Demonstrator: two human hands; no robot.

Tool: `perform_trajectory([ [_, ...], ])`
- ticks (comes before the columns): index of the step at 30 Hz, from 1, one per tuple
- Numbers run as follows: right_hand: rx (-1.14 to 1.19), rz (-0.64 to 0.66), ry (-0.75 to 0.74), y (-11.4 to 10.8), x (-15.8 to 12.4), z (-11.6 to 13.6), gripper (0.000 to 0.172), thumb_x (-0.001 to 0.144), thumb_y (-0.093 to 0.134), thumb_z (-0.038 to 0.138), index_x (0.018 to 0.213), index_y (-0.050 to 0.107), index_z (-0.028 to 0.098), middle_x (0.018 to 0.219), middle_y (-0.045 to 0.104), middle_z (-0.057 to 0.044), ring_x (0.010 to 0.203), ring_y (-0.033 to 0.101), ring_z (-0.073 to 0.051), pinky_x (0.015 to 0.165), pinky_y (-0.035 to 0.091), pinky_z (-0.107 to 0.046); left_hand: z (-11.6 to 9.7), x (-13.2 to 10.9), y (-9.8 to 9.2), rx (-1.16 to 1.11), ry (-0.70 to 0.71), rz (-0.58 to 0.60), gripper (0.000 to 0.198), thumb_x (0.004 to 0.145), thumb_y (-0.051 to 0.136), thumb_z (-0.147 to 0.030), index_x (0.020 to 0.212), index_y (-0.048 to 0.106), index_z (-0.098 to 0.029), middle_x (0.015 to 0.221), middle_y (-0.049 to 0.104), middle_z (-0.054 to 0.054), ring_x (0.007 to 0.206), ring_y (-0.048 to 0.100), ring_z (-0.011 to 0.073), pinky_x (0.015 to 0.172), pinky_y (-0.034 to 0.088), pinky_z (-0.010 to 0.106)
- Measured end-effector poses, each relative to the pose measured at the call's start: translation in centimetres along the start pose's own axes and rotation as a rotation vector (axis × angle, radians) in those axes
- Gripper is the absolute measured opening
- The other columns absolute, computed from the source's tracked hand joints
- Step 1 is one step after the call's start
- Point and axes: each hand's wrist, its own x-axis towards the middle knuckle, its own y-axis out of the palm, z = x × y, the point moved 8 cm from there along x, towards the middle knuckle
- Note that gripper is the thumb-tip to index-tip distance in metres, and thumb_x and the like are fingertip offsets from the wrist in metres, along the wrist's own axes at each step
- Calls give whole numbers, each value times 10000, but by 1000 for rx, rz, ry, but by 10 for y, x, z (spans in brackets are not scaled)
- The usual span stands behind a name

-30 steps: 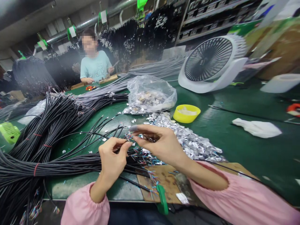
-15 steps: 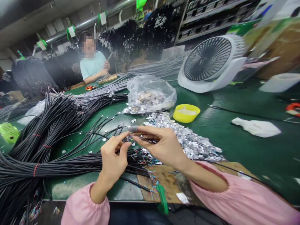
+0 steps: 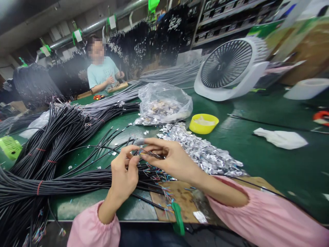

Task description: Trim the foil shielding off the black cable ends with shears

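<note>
My left hand [image 3: 125, 171] pinches thin wires at the stripped end of a black cable, its thumb and forefinger pressed together. My right hand [image 3: 171, 157] meets it fingertip to fingertip and holds the dark cable, with a grey cover on one finger. Between the fingertips a bit of yellow wire shows; the rest of the cable end is hidden. Under and behind the hands lie black cables [image 3: 84, 181] with coloured wire ends, tied by red bands. Just beyond my right hand spreads a heap of silver foil pieces [image 3: 210, 154].
A clear plastic bag [image 3: 164, 103] of small pieces, a yellow dish [image 3: 204, 123] and a white fan [image 3: 228, 70] stand farther back. A green clip-like object [image 3: 178, 218] sits at the table edge. Across the table sits a person [image 3: 101, 73] in a light blue shirt.
My fingertips have shifted slightly left and down, still together at the cable end. The person across the table has moved their hands apart.
</note>
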Motion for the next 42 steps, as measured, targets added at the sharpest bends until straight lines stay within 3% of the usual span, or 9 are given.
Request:
perform_trajectory([
  [5, -17, 16, 8, 0, 3, 4, 181, 719, 586, 261, 809, 683, 138, 750, 704, -50, 645, 649, -153, 572, 533, -246, 2, 0, 2, -166, -111, 80, 237, 866, 467, -289, 1065, 577, -224, 631, 418, -47, 344, 347, 17, 317, 240, 144],
  [8, -46, 33, -26, 1, 4, 9, 200, 757, 554, 296, 760, 679, 139, 678, 669, -27, 574, 590, -130, 514, 478, -230, 2, 0, 2, -109, -93, 106, 294, 875, 453, -299, 1125, 582, -215, 582, 411, -41, 368, 335, 38, 328, 248, 158],
  [13, -97, 47, -41, 2, 2, 11, 203, 766, 540, 306, 703, 639, 141, 580, 584, 0, 499, 501, -107, 446, 405, -209, 2, 0, -4, 32, 14, 31, 291, 874, 459, -290, 1102, 622, -211, 627, 466, -15, 412, 364, 46, 361, 275, 170],
  [17, -104, 60, -60, 4, 1, 14, 192, 763, 530, 285, 658, 623, 154, 548, 553, 16, 483, 475, -96, 426, 374, -194, -1, 0, -5, -83, 15, 10, 222, 863, 485, -261, 1000, 656, -224, 683, 459, -25, 422, 419, 25, 402, 333, 161],
  [21, -98, 21, -86, 2, 0, 17, 173, 766, 540, 265, 692, 650, 153, 600, 612, 3, 515, 515, -101, 455, 402, -197, 1, 2, -2, -196, -57, 43, 214, 835, 534, -276, 1009, 634, -200, 663, 458, -31, 427, 435, 34, 390, 341, 157],
  [28, -154, 36, -102, 4, -1, 18, 196, 781, 516, 258, 716, 667, 152, 620, 638, -13, 536, 556, -118, 468, 430, -207, 1, 2, -5, -188, -8, 19, 172, 854, 521, -256, 956, 648, -202, 726, 470, -21, 454, 447, 20, 428, 373, 148],
  [34, -239, -78, -127, -6, -3, 14, 344, 807, 520, 364, 1049, 625, 143, 846, 693, -71, 706, 638, -178, 621, 517, -285, 1, 2, -9, -280, -7, 5, 231, 859, 524, -259, 1079, 596, -254, 679, 433, -44, 428, 427, 20, 396, 342, 147],
  [42, -371, -45, -258, -2, -5, 22, 275, 904, 394, 301, 980, 616, 160, 899, 693, -79, 773, 645, -179, 675, 517, -295, -1, 3, -16, -262, 103, -61, 223, 862, 521, -273, 1057, 626, -249, 733, 445, -27, 426, 420, 10, 383, 340, 146],
])
